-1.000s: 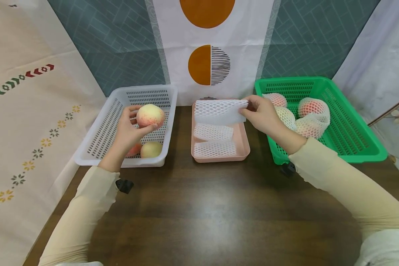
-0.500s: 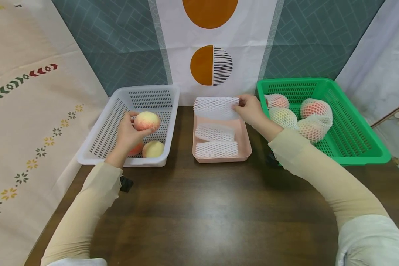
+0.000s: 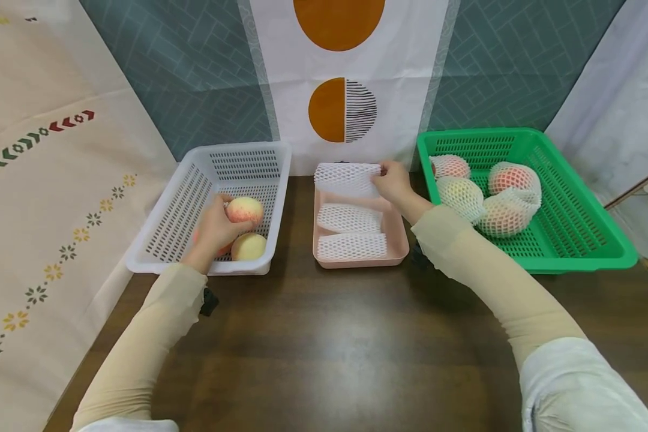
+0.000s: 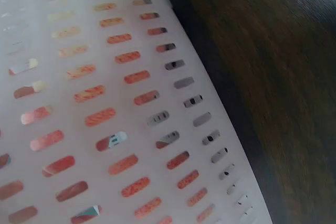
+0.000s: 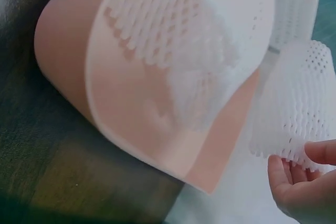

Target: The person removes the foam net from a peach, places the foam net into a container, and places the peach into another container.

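A person's left hand grips a peach inside the white basket, near a paler peach, as the right hand pinches a foam sleeve by one end over the far side of the pink tray. The step looks like readying fruit for wrapping; next, peach and sleeve likely need bringing together. Netted fruit sits in the green basket. Compared with a second ago, the gripped peach is lower, the right hand farther left.

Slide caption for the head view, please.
Left hand holds a peach at the white basket; right hand pinches a foam net at the far end of the pink tray.
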The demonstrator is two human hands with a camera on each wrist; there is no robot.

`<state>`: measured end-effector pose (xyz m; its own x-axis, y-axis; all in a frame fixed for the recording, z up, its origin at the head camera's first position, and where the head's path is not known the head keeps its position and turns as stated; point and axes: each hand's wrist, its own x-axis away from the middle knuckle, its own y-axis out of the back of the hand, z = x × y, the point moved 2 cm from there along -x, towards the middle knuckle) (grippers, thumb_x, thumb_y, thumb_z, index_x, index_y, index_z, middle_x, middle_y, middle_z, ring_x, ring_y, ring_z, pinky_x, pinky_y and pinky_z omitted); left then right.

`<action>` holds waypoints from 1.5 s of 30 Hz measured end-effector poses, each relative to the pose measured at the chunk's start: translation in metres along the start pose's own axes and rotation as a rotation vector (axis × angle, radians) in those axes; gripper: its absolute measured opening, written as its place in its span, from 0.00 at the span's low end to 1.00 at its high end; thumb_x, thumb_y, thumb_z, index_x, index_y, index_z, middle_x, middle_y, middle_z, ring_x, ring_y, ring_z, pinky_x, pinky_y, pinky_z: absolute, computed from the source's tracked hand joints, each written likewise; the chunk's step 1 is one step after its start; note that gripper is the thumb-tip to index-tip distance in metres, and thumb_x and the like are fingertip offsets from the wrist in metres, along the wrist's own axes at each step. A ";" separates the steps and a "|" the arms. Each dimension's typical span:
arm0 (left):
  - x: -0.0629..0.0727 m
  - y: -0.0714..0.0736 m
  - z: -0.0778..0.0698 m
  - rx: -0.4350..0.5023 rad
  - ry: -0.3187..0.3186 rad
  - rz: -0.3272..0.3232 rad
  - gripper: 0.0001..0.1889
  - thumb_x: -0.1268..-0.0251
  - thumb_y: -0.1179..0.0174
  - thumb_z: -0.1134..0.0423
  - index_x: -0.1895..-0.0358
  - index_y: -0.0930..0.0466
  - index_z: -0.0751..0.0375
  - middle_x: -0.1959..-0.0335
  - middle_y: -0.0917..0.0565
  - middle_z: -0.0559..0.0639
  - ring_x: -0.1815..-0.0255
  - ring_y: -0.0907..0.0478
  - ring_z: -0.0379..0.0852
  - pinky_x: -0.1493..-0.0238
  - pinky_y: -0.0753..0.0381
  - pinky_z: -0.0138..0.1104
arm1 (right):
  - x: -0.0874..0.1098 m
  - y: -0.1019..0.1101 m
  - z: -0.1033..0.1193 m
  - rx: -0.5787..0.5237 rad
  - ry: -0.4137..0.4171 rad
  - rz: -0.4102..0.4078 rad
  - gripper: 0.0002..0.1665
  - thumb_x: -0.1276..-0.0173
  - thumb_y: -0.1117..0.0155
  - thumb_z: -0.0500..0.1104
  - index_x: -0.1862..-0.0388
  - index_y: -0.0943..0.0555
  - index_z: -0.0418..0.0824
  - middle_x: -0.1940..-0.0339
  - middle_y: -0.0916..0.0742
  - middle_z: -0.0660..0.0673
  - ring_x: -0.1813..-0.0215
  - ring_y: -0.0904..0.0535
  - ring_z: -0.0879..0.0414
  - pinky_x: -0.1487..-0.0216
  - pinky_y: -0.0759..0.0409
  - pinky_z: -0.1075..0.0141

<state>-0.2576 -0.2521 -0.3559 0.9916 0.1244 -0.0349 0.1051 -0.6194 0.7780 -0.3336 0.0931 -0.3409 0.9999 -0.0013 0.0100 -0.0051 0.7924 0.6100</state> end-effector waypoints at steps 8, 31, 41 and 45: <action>0.000 -0.005 0.004 -0.080 0.016 0.077 0.40 0.46 0.33 0.53 0.36 0.43 0.69 0.44 0.28 0.69 0.46 0.31 0.62 0.44 0.29 0.53 | -0.006 -0.009 -0.008 0.092 -0.051 0.039 0.14 0.31 0.49 0.36 0.51 0.25 0.28 0.52 0.20 0.34 0.55 0.28 0.47 0.52 0.26 0.58; -0.015 -0.009 0.001 -0.304 0.026 0.208 0.39 0.44 0.38 0.46 0.38 0.40 0.69 0.47 0.27 0.69 0.43 0.34 0.65 0.36 0.46 0.61 | -0.009 -0.015 -0.015 0.098 -0.141 0.130 0.26 0.31 0.52 0.33 0.34 0.35 0.29 0.35 0.26 0.34 0.36 0.30 0.44 0.33 0.31 0.55; -0.011 -0.005 -0.002 -0.260 0.070 0.206 0.42 0.45 0.39 0.45 0.34 0.44 0.68 0.42 0.29 0.69 0.37 0.38 0.66 0.31 0.62 0.65 | -0.010 -0.009 -0.009 0.100 -0.136 0.133 0.32 0.29 0.51 0.35 0.27 0.43 0.32 0.28 0.34 0.35 0.27 0.40 0.42 0.29 0.37 0.54; -0.008 -0.003 -0.007 -0.215 0.079 0.187 0.41 0.43 0.40 0.47 0.33 0.45 0.68 0.42 0.30 0.69 0.41 0.36 0.64 0.33 0.49 0.61 | -0.007 -0.008 -0.006 0.086 -0.156 0.129 0.32 0.29 0.51 0.35 0.27 0.44 0.32 0.27 0.35 0.36 0.27 0.41 0.43 0.29 0.37 0.54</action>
<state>-0.2660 -0.2459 -0.3531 0.9825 0.0888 0.1635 -0.1053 -0.4594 0.8820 -0.3404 0.0902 -0.3507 0.9775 -0.0032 0.2110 -0.1403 0.7369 0.6613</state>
